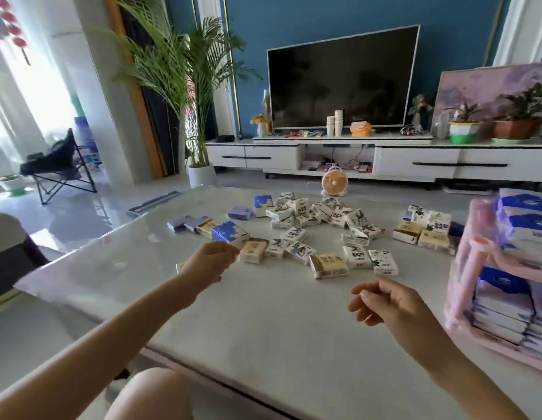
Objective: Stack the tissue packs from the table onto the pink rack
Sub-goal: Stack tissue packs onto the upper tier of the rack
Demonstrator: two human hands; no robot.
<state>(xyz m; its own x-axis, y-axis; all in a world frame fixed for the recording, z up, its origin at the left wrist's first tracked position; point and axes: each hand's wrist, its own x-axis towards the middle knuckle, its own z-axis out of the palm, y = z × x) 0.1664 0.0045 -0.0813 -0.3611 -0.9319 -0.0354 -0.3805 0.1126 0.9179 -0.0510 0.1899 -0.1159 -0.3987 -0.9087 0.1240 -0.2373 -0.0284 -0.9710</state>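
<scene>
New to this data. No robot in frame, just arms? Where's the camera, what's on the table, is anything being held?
There is no machine here. A person works with bare hands, and the only camera sits on their head, looking forward and down. The left hand is out beside the scattered tissue packs on the pale table. The right hand hovers nearer the body. Both have loosely curled fingers, and nothing is visible in either. At the right edge stands the pink rack, with blue-and-white packs already stacked on both tiers. A TV is behind.
</scene>
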